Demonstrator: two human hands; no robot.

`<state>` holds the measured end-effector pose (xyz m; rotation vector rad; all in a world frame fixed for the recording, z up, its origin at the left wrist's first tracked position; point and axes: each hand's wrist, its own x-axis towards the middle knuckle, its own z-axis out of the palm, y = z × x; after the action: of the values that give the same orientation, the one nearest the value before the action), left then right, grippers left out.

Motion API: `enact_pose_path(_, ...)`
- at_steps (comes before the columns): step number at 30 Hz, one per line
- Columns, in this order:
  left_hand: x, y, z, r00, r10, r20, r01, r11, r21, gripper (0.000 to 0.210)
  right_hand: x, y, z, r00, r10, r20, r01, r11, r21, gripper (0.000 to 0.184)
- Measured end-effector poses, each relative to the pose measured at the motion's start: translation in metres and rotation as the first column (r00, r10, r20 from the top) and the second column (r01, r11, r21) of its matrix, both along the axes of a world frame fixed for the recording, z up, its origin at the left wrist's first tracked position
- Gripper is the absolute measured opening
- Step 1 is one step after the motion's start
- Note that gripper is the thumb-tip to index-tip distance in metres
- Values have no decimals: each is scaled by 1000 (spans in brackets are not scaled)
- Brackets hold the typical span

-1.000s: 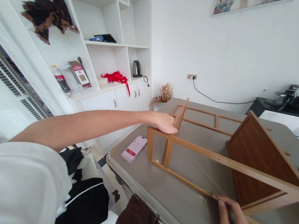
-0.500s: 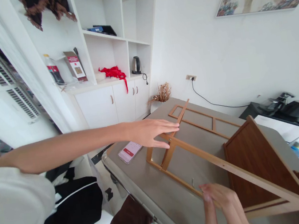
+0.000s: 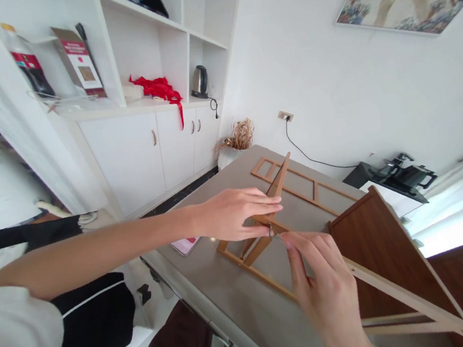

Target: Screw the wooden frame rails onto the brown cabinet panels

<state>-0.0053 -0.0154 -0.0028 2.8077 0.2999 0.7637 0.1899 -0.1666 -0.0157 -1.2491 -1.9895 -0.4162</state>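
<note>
My left hand [image 3: 237, 215] grips the corner of a light wooden frame [image 3: 262, 246], its fingers over a slanted wooden slat [image 3: 280, 177] and its thumb low by the joint. Pinched between thumb and fingertips of my right hand [image 3: 324, 275] is a thin metal hex key, mostly hidden, with its bent end [image 3: 271, 230] at the joint beside my left thumb. The frame stands on the grey table [image 3: 246, 285] and runs right, to dark brown wooden panels [image 3: 382, 250].
A flat ladder-like wooden frame [image 3: 316, 191] lies farther back on the table. A phone [image 3: 185, 245] is partly hidden under my left forearm. At the far right end are a black kettle and tray [image 3: 411, 175]. White shelves [image 3: 113, 52] stand beyond the table.
My right hand has risen from the lower rail to the joint, bringing the hex key next to my left thumb. My left hand stays at the frame corner. The view has turned and tilted down.
</note>
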Motion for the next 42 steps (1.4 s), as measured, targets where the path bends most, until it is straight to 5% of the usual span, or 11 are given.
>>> enact_pose_path(14,2,-3,2,1000,29,-1,-29,999,41,47,-5,3,9,998,-44,40,45,999,-18,20)
enact_pose_path(32,4,-5,3,998,54,-39,-52,998,41,42,-24,5,57,923,-115,368,161,982,-97,18)
enact_pose_path(42,4,-7,5,995,70,-77,-69,997,20,44,-27,20,74,820,-71,567,96,995,-15,23)
